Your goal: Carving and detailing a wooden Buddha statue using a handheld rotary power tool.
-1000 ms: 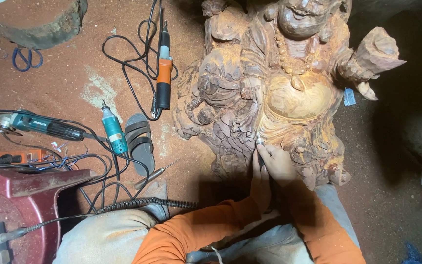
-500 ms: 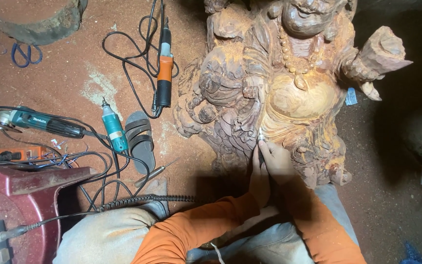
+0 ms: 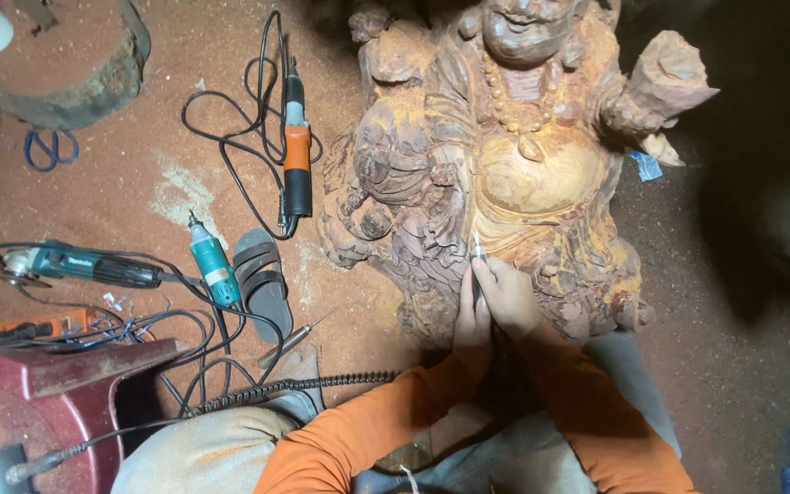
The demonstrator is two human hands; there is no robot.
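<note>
Both arms wear long orange sleeves, the cloth creased at the elbows and running down to the wrists, where the left hand (image 3: 474, 316) and right hand (image 3: 507, 297) come out bare, without gloves. The legs are in pale grey trousers, dusted reddish-brown over the left knee. No rings or watch can be made out.
</note>
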